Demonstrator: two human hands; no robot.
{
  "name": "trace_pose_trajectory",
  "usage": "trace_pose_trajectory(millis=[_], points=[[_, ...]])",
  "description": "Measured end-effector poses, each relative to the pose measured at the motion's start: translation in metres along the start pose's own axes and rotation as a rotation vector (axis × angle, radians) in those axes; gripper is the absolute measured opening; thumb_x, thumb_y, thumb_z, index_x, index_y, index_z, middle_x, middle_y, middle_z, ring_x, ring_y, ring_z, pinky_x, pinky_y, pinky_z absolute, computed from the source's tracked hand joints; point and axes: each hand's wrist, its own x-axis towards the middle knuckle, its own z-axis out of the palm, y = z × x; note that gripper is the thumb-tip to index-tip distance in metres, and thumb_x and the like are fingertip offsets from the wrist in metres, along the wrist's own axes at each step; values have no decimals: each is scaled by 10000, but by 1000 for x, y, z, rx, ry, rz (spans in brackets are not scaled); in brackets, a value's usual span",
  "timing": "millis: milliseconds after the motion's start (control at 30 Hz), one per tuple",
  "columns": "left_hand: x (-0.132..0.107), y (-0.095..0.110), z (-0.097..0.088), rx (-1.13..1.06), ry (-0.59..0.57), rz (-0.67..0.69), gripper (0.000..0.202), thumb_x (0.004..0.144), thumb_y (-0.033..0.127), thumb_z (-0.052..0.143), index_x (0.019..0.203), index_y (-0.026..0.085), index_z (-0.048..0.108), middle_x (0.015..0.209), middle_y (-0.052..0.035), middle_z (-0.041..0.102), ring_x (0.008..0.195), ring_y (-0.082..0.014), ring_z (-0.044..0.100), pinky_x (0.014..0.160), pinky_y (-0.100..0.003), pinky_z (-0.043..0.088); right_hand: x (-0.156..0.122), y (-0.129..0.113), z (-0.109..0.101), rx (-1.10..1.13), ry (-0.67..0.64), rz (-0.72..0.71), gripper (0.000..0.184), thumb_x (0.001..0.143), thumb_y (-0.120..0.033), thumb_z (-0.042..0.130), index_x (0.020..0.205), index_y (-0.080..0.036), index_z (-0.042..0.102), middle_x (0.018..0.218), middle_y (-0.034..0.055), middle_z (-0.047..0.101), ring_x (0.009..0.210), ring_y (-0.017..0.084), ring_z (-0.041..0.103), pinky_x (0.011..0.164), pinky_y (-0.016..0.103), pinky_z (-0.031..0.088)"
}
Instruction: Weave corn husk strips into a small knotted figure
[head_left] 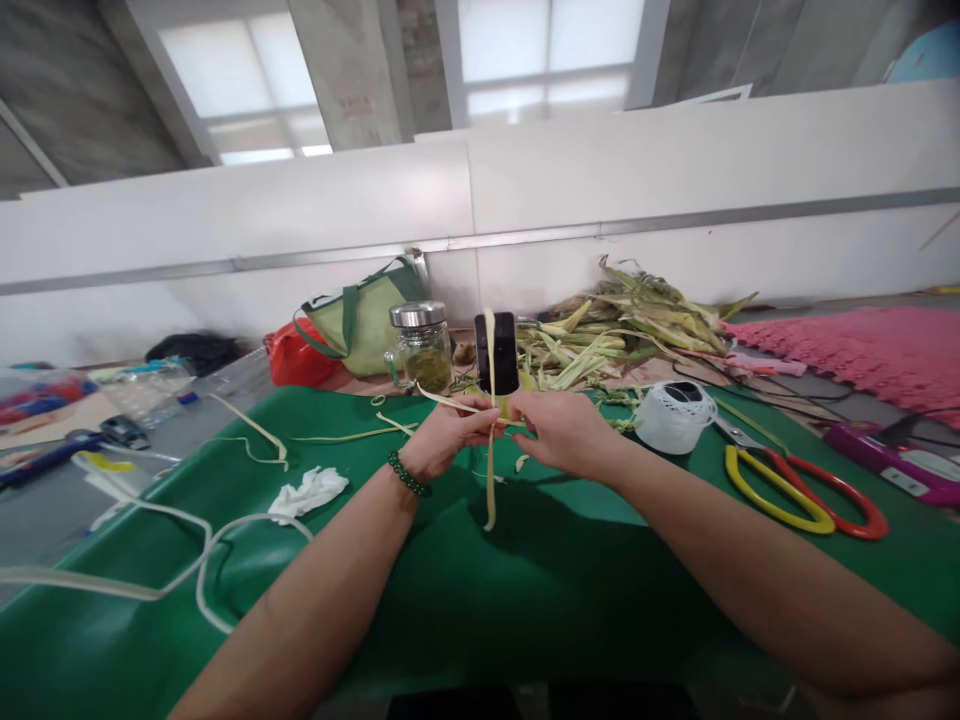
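Pale plant strips (490, 478) cross between my two hands over the green cloth; one runs upright, another sideways. My left hand (448, 432), with a dark green bead bracelet (406, 474) at the wrist, is closed on the strips near where they cross. My right hand (562, 432) comes in from the right, fingers pinched on the strips at the same crossing. The exact fingertip hold is partly hidden. Just behind the hands a black phone (507, 352) stands upright, partly covered by the upright strip.
Scissors (787, 490) with yellow and red handles lie right, beside a white tub (675, 415). A glass jar (424, 355), a green bag (367, 320) and heaped husks (637, 310) stand behind. A crumpled tissue (308, 494) and white cable (206, 560) lie left.
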Motion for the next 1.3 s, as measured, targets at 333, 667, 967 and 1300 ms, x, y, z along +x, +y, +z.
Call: trace_pose_trajectory(millis=[333,667,967,1300], points=[[1,-7,11,-185,100,45,337,454,229,824,621,130,549,550,46,563,487,-47,499,439,-152,350,1,-14,22,-373,310,-519,190,900,-111,427,858,-135,611,802,69,616,814,182,533,676,288,371],[4,-10,7,-171,154,71,354,401,232,834,619,115,581,495,34,575,470,-66,500,475,-187,381,-4,-24,25,-364,315,-743,234,869,-89,445,692,-132,591,683,44,562,702,171,463,734,320,367],[4,-13,8,-159,171,147,370,450,325,832,654,123,600,481,51,550,443,-51,466,456,-178,358,-5,-23,24,-387,188,-668,180,863,-97,459,740,-138,584,739,49,590,721,178,510,702,322,385],[2,-9,11,-234,203,80,351,381,203,854,630,121,622,592,20,645,553,-99,598,609,-239,499,-11,-31,23,-361,-9,-632,169,837,-51,406,801,-115,558,677,81,593,611,180,531,566,305,352]])
